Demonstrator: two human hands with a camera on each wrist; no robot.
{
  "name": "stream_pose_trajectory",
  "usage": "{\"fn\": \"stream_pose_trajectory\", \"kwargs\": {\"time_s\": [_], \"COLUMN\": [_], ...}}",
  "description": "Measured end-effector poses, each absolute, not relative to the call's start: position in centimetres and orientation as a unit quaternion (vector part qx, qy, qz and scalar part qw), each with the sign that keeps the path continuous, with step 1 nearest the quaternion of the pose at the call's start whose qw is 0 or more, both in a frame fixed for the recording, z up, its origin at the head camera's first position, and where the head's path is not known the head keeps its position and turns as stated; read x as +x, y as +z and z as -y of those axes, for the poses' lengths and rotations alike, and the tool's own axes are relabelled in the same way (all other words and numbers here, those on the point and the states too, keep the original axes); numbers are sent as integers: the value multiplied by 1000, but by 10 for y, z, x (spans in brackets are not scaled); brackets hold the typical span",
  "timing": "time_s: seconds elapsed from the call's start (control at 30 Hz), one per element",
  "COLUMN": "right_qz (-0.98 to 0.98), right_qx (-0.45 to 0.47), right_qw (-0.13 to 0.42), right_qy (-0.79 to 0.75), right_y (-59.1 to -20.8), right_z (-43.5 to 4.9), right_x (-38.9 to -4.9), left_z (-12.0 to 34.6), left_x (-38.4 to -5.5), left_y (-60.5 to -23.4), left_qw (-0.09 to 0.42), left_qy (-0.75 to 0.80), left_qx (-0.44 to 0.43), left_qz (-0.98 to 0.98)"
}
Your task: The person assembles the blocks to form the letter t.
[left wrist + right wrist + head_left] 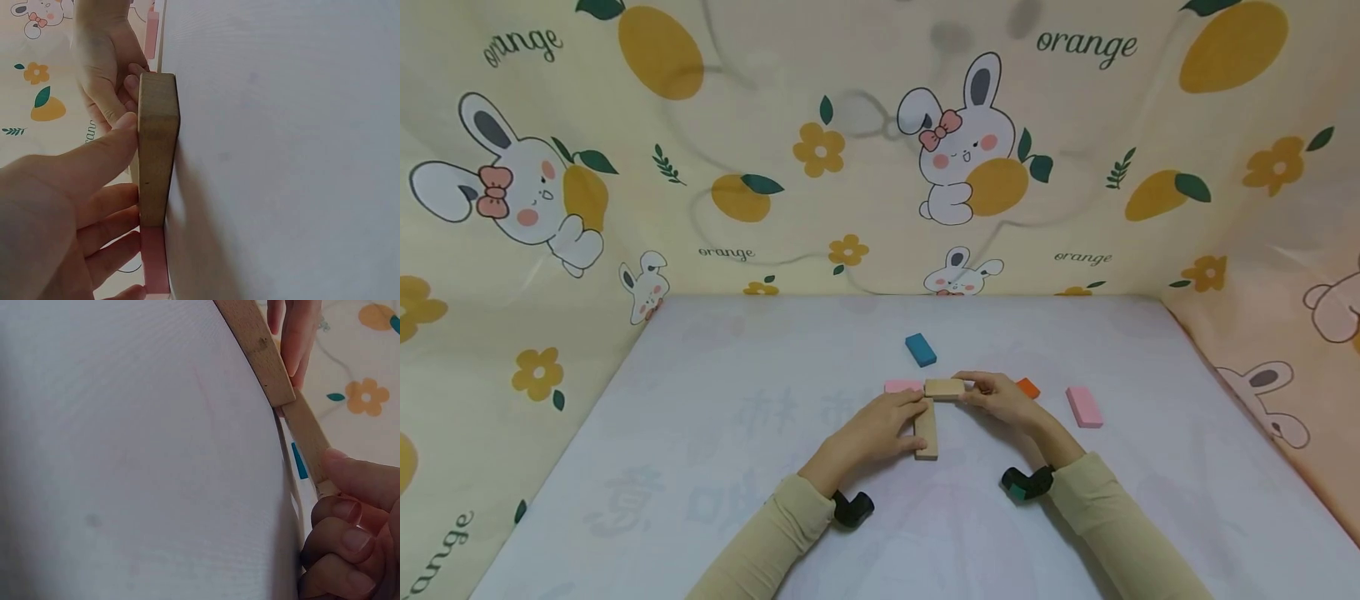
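A natural wooden block lies lengthwise toward me in the middle of the white table. Across its far end, a second wooden block lies sideways, meeting a pink block on its left. My left hand lies along the left of the lengthwise block, its thumb touching near the near end. In the left wrist view, fairly straight fingers reach along the wooden block and the pink block. My right hand pinches the right end of the crosswise wooden block between thumb and curled fingers.
A blue block lies beyond the joined blocks. An orange block is partly hidden behind my right hand, and another pink block lies farther right. Patterned cloth rises at the table's back and sides.
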State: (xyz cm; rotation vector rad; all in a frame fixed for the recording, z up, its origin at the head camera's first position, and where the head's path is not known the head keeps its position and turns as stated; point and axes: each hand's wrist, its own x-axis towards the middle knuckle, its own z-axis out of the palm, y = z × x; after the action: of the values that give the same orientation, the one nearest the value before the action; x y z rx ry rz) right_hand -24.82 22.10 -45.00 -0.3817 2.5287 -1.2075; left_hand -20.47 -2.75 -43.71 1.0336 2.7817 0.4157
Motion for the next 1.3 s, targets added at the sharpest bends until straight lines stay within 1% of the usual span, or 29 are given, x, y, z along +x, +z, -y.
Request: {"fn": "stream_pose_trajectory", "kwargs": {"time_s": [0.47,0.77,0.9,1.07,1.17,1.3], "right_qz": [-906,-902,-899,-884,-879,-888], "right_qx": [-154,-160,-150,-146,-154,-144], "right_qw": [170,177,186,202,204,185], "right_qy": [-357,-359,-367,-396,-402,-395], "right_y": [-446,-445,-446,-444,-444,-443], "right_z": [-217,-216,-215,-216,-218,-219], "right_x": [-252,-253,-253,-255,-257,-262], "left_z": [27,27,27,27,27,27], "left_x": [-206,-206,-204,-204,-205,-207], "left_y": [-438,-435,-435,-437,-436,-435], "left_qw": [72,95,97,89,73,61], "left_qy": [137,131,122,116,117,122], "left_qx": [346,332,327,331,341,352], "left_qz": [-925,-929,-932,-932,-930,-926]}}
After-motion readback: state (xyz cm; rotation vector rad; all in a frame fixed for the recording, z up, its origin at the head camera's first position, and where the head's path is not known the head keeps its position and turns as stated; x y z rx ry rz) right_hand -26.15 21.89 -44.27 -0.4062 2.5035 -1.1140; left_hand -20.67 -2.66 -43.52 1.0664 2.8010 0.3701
